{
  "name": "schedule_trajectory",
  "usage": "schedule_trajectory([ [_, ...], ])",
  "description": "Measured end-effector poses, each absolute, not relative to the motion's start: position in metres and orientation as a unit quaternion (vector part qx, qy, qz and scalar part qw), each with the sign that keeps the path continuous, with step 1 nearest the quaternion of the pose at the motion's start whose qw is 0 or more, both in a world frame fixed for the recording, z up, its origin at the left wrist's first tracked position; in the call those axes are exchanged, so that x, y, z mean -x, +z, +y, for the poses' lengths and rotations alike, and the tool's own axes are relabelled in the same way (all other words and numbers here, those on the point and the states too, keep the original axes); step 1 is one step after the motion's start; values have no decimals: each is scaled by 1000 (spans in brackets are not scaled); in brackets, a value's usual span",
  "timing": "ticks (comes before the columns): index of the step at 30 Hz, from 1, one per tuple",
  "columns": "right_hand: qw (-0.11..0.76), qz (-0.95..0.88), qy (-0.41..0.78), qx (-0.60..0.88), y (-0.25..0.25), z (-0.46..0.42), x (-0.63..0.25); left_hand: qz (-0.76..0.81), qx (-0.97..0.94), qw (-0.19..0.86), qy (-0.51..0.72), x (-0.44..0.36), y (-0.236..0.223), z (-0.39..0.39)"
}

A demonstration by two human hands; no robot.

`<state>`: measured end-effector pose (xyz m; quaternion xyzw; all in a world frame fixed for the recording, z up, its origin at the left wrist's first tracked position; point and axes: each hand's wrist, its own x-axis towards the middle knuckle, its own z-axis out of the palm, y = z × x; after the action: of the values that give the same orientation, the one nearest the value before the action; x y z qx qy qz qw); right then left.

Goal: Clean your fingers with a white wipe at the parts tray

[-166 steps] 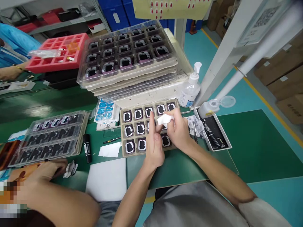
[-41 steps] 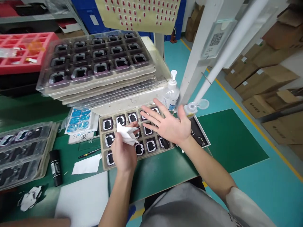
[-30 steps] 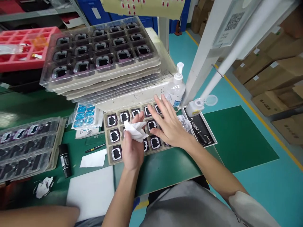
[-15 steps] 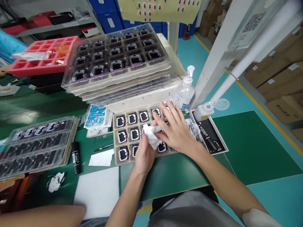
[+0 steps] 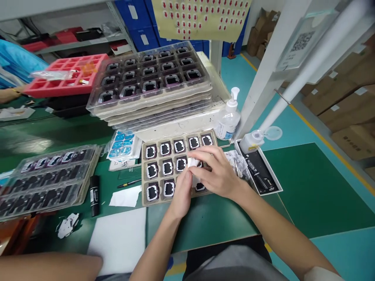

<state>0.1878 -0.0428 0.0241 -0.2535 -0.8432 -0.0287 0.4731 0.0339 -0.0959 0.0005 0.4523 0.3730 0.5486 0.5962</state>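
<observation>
Pinching a white tissue together just below the frame's center, the left hand and right hand have their fingers drawn in closely around it; the inside of its folds is hidden. Beneath them, a beige tray of framed parts rests on the green tabletop. A clear pump bottle stands just beside the tray's upper right corner, and a black marker lies at lower left.

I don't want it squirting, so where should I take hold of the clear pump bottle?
The clear pump bottle is likely best held around its wide body, below the pump head, coming from your side: it stands upright, with the white pillar close on its right.
</observation>
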Motion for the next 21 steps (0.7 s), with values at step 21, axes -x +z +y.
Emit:
schedule_trajectory([
  [21, 498, -729, 343, 320, 28, -43, -188, 437, -477, 426, 633, -19, 17, -88],
])
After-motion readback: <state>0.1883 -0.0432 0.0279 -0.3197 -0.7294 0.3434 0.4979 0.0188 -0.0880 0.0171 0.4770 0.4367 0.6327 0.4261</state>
